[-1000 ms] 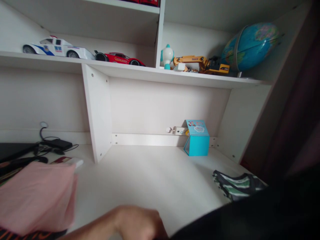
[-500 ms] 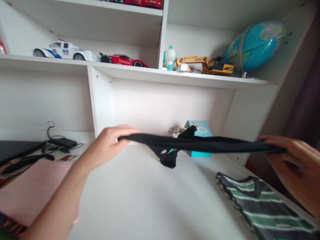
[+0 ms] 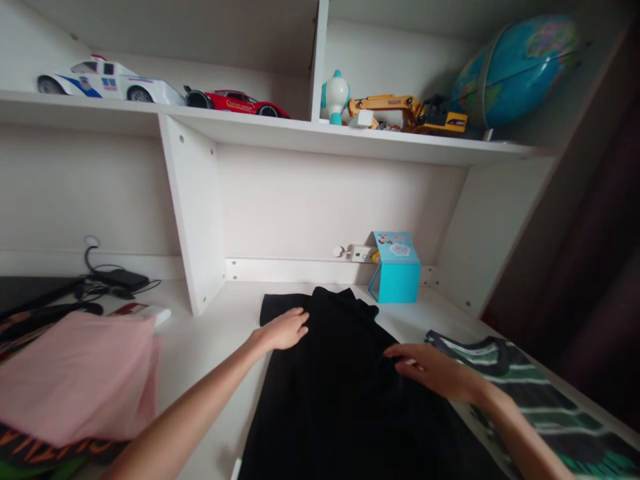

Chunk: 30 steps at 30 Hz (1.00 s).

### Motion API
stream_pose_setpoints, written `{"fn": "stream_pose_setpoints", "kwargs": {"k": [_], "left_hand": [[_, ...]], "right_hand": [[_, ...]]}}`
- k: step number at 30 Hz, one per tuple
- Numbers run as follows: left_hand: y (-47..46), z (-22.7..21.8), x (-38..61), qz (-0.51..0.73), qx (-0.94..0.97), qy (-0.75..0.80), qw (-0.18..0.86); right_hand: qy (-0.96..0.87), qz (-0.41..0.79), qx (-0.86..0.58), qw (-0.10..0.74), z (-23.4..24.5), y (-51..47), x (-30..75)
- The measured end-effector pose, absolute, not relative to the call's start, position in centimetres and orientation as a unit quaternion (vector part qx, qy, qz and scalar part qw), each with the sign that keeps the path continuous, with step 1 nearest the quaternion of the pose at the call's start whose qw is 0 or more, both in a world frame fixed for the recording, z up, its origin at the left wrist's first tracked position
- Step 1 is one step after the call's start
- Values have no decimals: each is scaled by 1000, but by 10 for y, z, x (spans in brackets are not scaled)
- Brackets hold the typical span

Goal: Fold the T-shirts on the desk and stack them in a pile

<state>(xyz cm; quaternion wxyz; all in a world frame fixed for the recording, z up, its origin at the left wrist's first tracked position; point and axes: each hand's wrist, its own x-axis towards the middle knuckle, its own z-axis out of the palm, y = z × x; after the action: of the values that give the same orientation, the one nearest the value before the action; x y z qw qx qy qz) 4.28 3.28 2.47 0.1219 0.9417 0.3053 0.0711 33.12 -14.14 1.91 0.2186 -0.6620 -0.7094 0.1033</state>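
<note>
L hand (image 3: 283, 331) on blk garment (image 3: 340, 393); globe (image 3: 525, 70) (+ excavator (image 3: 443, 122)) in R cubby (image 3: 395, 57).

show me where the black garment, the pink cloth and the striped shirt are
Black garment (image 3: 340, 400), head view: middle of its spread fabric.
Pink cloth (image 3: 80, 377), head view: middle of its upper face.
Striped shirt (image 3: 550, 403), head view: striped fabric below its neckline.

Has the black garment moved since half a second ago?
Yes: the black garment went down onto the desk; it no longer covers part of the blue calendar.
</note>
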Motion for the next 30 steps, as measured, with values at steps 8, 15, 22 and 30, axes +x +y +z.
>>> {"fn": "stream_pose_setpoints", "kwargs": {"k": [8,15,22,30], "left_hand": [[100,-57,22,55,862,501,53],[123,-62,-27,79,777,624,23],[127,-64,-32,88,776,625,9],[126,-64,-30,102,774,625,8]], "right_hand": [[-609,39,-780,134,-24,-8,325],[-562,36,-821,96,-33,44,311],[-441,9,-889,120,-7,54,353],[-539,-41,-830,134,-17,54,312]]}}
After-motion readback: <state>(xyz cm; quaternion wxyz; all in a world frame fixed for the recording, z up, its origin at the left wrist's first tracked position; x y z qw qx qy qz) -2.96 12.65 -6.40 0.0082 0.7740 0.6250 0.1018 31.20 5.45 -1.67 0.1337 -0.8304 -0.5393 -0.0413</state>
